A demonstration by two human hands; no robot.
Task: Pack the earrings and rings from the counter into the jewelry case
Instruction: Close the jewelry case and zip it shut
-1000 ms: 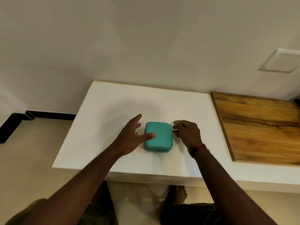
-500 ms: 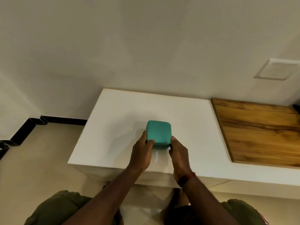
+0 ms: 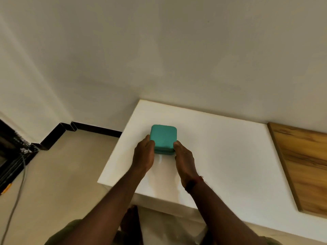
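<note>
One teal case [image 3: 163, 137]. One white surface [image 3: 221, 147]. Two hands: the left hand [image 3: 143, 156] and the right hand [image 3: 184, 160]. One wooden board [image 3: 304, 165]. One grey cable [image 3: 17, 191]. One dark wristband [image 3: 190, 184].

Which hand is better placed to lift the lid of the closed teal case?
Right, narrowly: the right hand pinches the near right corner of the jewelry case at lid level, while the left hand grips its left side, suited to steadying.

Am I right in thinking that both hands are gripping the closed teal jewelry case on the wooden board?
Not quite. The head view shows the left hand and right hand gripping the closed teal jewelry case on the white counter; the wooden board lies apart, to its right.
</note>
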